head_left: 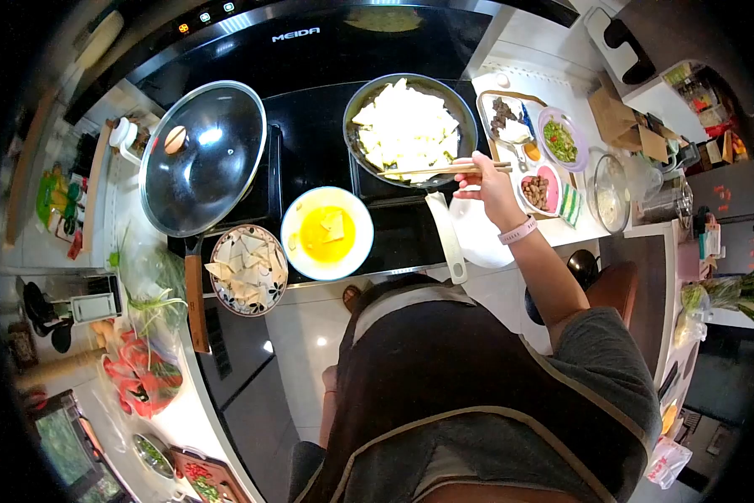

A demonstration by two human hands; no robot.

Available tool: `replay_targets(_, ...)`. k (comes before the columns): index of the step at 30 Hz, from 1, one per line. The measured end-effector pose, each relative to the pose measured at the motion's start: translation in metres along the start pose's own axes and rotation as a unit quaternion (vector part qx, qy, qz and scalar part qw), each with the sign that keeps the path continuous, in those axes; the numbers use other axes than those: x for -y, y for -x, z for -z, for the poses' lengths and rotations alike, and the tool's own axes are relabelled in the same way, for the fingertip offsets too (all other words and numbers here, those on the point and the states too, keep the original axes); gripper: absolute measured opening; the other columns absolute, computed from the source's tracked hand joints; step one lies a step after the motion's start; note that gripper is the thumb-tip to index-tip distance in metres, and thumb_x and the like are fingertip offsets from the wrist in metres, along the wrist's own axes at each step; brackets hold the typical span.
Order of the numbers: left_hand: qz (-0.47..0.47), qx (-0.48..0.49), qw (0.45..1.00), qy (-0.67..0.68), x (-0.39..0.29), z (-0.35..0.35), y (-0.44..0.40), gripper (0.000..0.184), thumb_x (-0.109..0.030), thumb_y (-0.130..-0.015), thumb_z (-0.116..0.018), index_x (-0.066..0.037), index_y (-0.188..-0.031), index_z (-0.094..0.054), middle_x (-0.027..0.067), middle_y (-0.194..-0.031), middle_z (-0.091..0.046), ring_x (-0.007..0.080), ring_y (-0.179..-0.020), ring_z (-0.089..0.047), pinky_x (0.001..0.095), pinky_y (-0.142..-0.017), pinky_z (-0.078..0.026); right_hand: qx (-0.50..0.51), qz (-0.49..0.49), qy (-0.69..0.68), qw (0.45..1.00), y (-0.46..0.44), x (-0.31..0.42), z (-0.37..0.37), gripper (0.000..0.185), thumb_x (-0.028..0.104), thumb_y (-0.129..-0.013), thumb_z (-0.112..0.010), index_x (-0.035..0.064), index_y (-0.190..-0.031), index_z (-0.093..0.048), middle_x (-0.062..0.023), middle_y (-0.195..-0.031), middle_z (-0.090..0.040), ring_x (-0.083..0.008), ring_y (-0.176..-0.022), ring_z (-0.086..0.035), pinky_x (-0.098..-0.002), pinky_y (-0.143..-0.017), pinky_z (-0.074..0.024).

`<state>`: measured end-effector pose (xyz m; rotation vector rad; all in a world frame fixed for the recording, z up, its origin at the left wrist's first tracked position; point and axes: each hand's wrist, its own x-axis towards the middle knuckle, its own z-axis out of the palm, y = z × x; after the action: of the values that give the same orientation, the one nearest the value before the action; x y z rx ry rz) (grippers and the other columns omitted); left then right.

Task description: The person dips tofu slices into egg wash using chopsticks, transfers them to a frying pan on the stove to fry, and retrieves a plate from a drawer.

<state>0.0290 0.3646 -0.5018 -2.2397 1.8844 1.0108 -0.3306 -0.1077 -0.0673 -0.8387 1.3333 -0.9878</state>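
Observation:
My right hand (pixel 490 191) is closed around a pair of wooden chopsticks (pixel 456 168), which reach left across the near rim of a frying pan (pixel 467 126). Pale, flat pieces (pixel 406 126) fill the pan, their detail washed out by glare. Close to me stands a white bowl of yellow liquid like beaten egg (pixel 322 251), with one pale slice (pixel 333 226) in it. Left of that, a patterned plate (pixel 281 289) bears several pale triangular slices (pixel 247 264). My left hand (pixel 330 375) hangs low beside my body, its fingers not made out.
A glass lid (pixel 205 159) covers a second pan with a wooden handle (pixel 195 302) on the left. On the right counter are a tray (pixel 487 105), a bowl of chopped greens (pixel 561 138), a pink-and-white dish (pixel 553 197) and a glass bowl (pixel 611 193). Red peppers (pixel 142 377) lie left.

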Motion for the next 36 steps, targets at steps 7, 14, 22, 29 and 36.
replay_targets(7, 0.007, -0.097, 0.977, 0.187, -0.02, 0.038, 0.016, 0.021, -0.021, -0.08, -0.056, -0.003, -0.074, -0.065, 0.0113, -0.071, -0.064, 0.0248, -0.065, -0.062, 0.036, -0.059, -0.05, 0.042, -0.033, -0.037, 0.998, 0.004, 0.0, 0.005, 0.042, 0.037, -0.094, -0.043, 0.0001, -0.099, -0.063, -0.0051, -0.074, -0.059, -0.0101, -0.065, -0.056, -0.0297, -0.064, -0.0549)
replay_targets(14, 0.238, -0.135, 0.777, 0.567, -0.138, 0.211, -0.016, 0.021, -0.019, -0.088, -0.054, 0.001, -0.086, -0.061, 0.0075, -0.074, -0.063, 0.0134, -0.067, -0.06, 0.0245, -0.06, -0.048, 0.109, 0.134, 0.143, 0.975, 0.023, 0.016, 0.004, 0.037, 0.032, -0.094, -0.049, 0.0008, -0.098, -0.068, -0.0068, -0.079, -0.063, -0.0092, -0.072, -0.059, -0.0233, -0.067, -0.0509)
replay_targets(22, -0.042, 0.005, 0.825, 0.563, -0.348, 0.371, -0.081, 0.024, -0.019, -0.092, -0.052, 0.001, -0.105, -0.057, 0.008, -0.09, -0.063, 0.0119, -0.078, -0.061, 0.0234, -0.066, -0.049, 0.073, 0.168, 0.111, 0.977, 0.019, 0.013, 0.005, 0.029, 0.025, -0.092, -0.055, 0.0005, -0.094, -0.069, -0.0083, -0.077, -0.067, -0.0107, -0.067, -0.062, -0.021, -0.065, -0.0496)
replay_targets(29, 0.058, 0.284, 0.59, 0.753, -0.415, 0.349, -0.094, 0.03, -0.028, -0.095, -0.047, -0.003, -0.109, -0.053, 0.0097, -0.099, -0.063, 0.0165, -0.086, -0.062, 0.0305, -0.076, -0.052, 0.016, 0.105, -0.029, 0.994, 0.003, 0.009, 0.015, 0.032, 0.026, -0.092, -0.055, -0.0032, -0.093, -0.066, -0.0103, -0.076, -0.067, -0.0116, -0.064, -0.063, -0.0223, -0.061, -0.0514)
replay_targets(36, 0.037, 0.257, 0.541, 0.8, -0.433, 0.342, -0.091, 0.037, -0.028, -0.097, -0.038, 0.003, -0.113, -0.052, 0.0107, -0.091, -0.062, 0.0188, -0.083, -0.061, 0.034, -0.08, -0.052, 0.098, 0.135, 0.034, 0.985, -0.008, 0.004, 0.02, 0.034, 0.03, -0.094, -0.052, -0.0003, -0.097, -0.068, -0.0044, -0.076, -0.064, -0.0072, -0.065, -0.056, -0.02, -0.059, -0.0498)
